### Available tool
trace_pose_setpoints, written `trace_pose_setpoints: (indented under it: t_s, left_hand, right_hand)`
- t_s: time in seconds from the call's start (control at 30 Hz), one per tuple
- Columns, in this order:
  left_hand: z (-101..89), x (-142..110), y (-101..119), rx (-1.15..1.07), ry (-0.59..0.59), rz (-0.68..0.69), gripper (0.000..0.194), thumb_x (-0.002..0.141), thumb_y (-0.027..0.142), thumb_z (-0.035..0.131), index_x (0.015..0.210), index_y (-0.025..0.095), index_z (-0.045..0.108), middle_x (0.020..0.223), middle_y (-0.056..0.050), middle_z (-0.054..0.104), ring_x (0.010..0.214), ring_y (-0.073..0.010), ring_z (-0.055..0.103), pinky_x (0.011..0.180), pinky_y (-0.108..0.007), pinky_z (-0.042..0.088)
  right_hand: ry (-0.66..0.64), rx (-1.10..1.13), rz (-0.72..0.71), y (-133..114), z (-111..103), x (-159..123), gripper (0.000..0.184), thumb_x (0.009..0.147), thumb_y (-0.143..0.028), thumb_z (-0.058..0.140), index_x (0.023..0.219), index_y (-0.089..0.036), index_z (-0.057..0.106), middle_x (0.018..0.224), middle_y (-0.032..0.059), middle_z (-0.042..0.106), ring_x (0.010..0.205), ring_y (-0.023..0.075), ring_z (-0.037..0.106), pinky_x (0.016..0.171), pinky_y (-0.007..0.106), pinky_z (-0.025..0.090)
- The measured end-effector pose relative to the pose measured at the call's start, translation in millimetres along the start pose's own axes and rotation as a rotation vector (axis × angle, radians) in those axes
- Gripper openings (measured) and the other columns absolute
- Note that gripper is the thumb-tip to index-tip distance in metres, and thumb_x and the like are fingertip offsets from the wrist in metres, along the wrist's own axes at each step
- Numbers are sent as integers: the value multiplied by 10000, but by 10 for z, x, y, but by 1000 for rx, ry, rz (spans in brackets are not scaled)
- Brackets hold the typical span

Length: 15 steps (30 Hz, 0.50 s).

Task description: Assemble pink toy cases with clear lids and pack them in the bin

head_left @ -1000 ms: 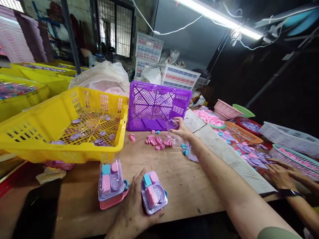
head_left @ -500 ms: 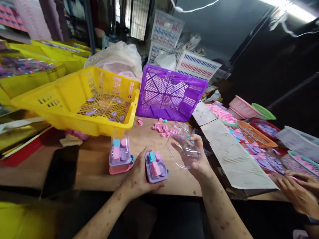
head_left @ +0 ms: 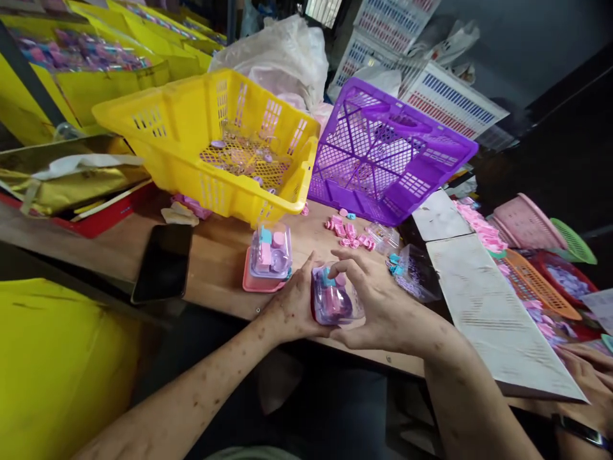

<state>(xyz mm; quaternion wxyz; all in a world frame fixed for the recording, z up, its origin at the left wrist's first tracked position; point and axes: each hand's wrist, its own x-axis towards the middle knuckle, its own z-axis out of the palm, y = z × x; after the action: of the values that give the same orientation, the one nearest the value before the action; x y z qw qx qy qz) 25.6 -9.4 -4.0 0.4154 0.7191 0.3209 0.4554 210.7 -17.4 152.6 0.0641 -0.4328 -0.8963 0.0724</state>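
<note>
My left hand (head_left: 294, 308) is closed around the side of a small lilac toy box (head_left: 330, 308) with blue, pink and lilac pieces in its tray. Over that tray lies a clear plastic cover (head_left: 352, 314), gripped at its edges by the curved fingers of my right hand (head_left: 383, 306). Whether the cover is fully seated cannot be seen. Left of my hands, on the table, stands a similar toy box (head_left: 271, 259) with a clear cover on it and a pink base. Small pink pieces (head_left: 352, 237) and another clear cover (head_left: 383, 237) lie beyond my hands.
A yellow crate (head_left: 191, 172) and an upright purple crate (head_left: 393, 207) stand at the back. A black phone (head_left: 163, 263) lies at left. Blue pieces and a bag (head_left: 412, 275) sit beside a white board (head_left: 483, 306). A co-worker's hand (head_left: 587, 380) is at far right.
My right hand has picked up a clear cover near the purple crate and brought it back onto the toy box in my left hand. The view has tilted down and turned left.
</note>
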Motion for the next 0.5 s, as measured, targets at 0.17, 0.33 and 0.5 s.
trace_pose_setpoints:
  t_s: [0.17, 0.33, 0.5]
  left_hand:
    - [13, 5, -21, 5, 19, 4, 1509, 647, 397, 991, 1776, 165, 17, 1620, -250, 529, 1472, -475, 582, 1234, -670, 507]
    - [18, 4, -53, 1, 11, 72, 1514, 651, 384, 995, 1768, 212, -12, 1726, -245, 410, 1556, -475, 495, 1284, -672, 456]
    - [55, -10, -81, 37, 41, 69, 1583, 607, 380, 1017, 1752, 267, -71, 1683, -234, 446, 1529, -493, 520, 1244, -716, 480]
  right_hand:
    - [165, -111, 65, -218, 242, 78, 300, 964, -304, 683, 1200, -278, 498, 1168, 119, 654, 1090, 360, 645, 993, 567, 564]
    - [178, -209, 22, -298, 329, 139, 581, 877, -185, 627, 1435, -209, 468, 1322, 179, 652, 1197, 408, 627, 1076, 627, 521]
    - [145, -288, 2, -362, 288, 184, 525, 896, -167, 591, 1414, -102, 538, 1327, 223, 649, 1224, 419, 598, 1071, 634, 542]
